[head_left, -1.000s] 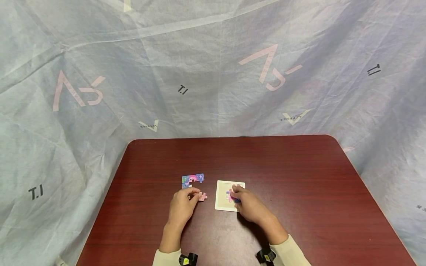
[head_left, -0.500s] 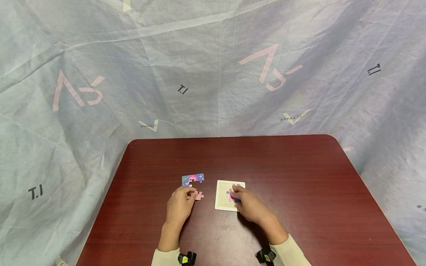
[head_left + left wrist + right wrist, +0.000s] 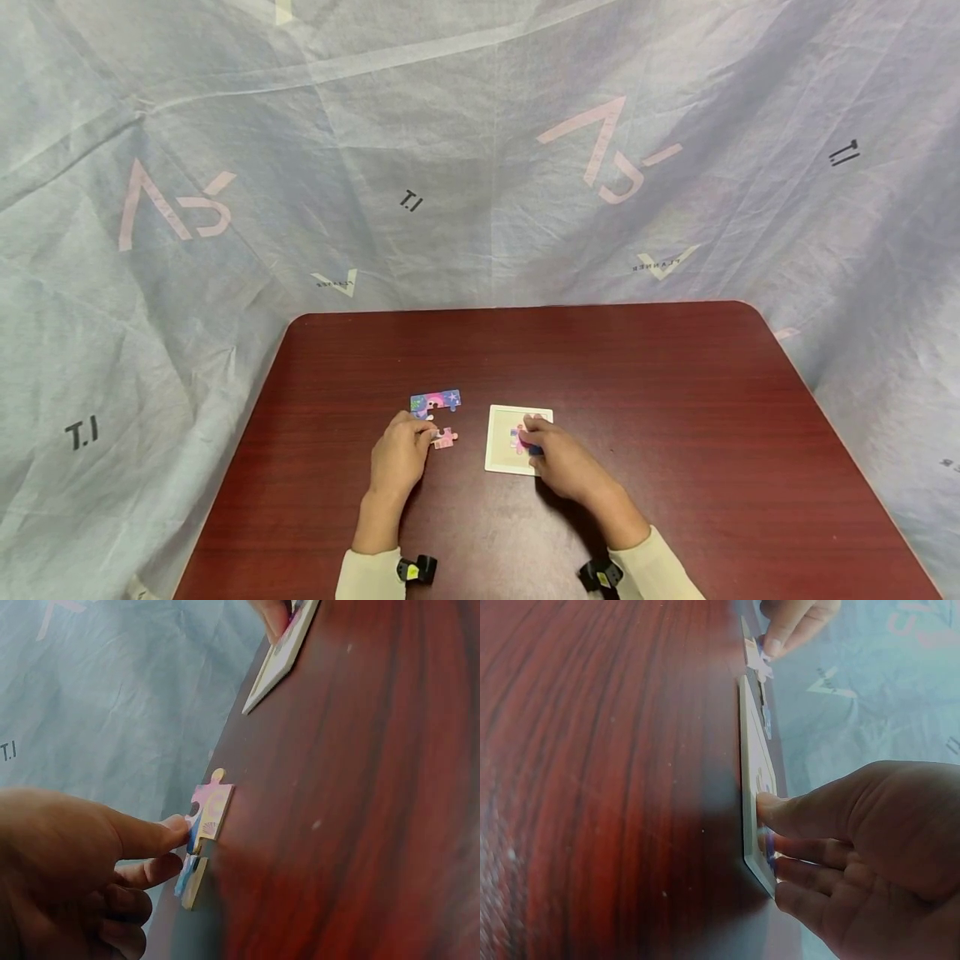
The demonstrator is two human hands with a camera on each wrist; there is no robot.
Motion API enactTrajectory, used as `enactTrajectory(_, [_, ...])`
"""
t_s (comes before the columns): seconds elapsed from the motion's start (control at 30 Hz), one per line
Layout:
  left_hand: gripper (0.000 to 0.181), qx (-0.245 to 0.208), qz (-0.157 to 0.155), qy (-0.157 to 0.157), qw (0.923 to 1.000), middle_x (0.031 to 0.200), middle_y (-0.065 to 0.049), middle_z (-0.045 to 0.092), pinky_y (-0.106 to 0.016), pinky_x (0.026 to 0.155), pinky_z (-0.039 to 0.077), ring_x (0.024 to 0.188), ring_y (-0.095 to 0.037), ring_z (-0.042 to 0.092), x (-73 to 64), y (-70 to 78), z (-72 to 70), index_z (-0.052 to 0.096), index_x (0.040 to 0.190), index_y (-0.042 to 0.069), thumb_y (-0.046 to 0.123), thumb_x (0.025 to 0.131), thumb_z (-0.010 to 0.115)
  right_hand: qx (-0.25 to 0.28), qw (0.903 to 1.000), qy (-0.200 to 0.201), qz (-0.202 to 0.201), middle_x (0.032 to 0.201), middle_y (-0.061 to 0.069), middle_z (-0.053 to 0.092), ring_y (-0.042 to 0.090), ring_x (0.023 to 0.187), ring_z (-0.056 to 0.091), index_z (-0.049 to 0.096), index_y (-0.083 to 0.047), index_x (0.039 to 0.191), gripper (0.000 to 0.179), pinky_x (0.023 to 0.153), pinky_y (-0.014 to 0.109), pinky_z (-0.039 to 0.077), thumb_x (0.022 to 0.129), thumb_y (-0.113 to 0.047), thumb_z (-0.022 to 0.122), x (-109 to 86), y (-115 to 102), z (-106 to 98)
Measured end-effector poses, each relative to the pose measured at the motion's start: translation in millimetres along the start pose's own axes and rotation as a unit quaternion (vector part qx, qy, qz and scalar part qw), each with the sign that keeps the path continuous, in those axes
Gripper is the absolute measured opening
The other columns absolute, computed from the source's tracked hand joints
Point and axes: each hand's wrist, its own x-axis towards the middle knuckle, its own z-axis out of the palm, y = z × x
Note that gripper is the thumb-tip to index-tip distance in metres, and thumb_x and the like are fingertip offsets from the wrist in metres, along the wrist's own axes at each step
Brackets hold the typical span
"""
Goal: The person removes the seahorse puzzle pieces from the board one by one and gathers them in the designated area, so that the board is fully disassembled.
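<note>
My left hand (image 3: 399, 458) pinches a pink puzzle piece (image 3: 214, 806) between thumb and index finger, low over the table. Beyond its fingertips lie joined blue and pink puzzle pieces (image 3: 437, 402), partly hidden by the hand in the head view. To the right is a flat cream puzzle tray (image 3: 498, 458). My right hand (image 3: 566, 462) is at that tray's right side, thumb and fingers bent about a pink and blue puzzle piece (image 3: 517, 440). Much of that piece is covered by the hand.
The dark red wooden table (image 3: 675, 400) reaches well out to both sides. Behind it and along the sides hangs a grey printed cloth (image 3: 480, 167). Each wrist wears a small black camera, such as the left wrist camera (image 3: 417, 570).
My left hand has slid a little to the left, and the pink puzzle piece has moved left with it. The right hand and the tray have stayed in place.
</note>
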Motion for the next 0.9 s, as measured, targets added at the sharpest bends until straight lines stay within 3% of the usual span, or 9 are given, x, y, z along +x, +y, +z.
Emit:
enactTrajectory(0.23, [0.006, 0.013, 0.001, -0.013, 0.9998, 0.100, -0.004, 0.071, -0.050, 0.072, 0.061, 0.090, -0.026, 0.076, 6.7, -4.1, -3.5, 0.086, 0.093, 0.017, 0.019, 0.093, 0.080, -0.002, 1.0000, -0.005, -0.001, 0.149, 0.028, 0.059, 0.047, 0.143, 0.054, 0.068, 0.010, 0.132, 0.041, 0.117, 0.057, 0.043, 0.091, 0.007, 0.071, -1.0, 0.2, -0.5])
enactTrajectory(0.9, [0.009, 0.018, -0.006, -0.022, 0.9996, 0.100, -0.003, 0.071, -0.051, 0.073, 0.061, 0.091, -0.026, 0.075, 9.4, -9.2, -6.5, 0.086, 0.099, 0.018, 0.022, 0.094, 0.080, 0.009, 0.9999, -0.006, 0.010, 0.151, 0.027, 0.058, 0.046, 0.145, 0.052, 0.067, 0.010, 0.133, 0.042, 0.119, 0.057, 0.042, 0.091, 0.007, 0.072, -0.6, 0.8, -0.6])
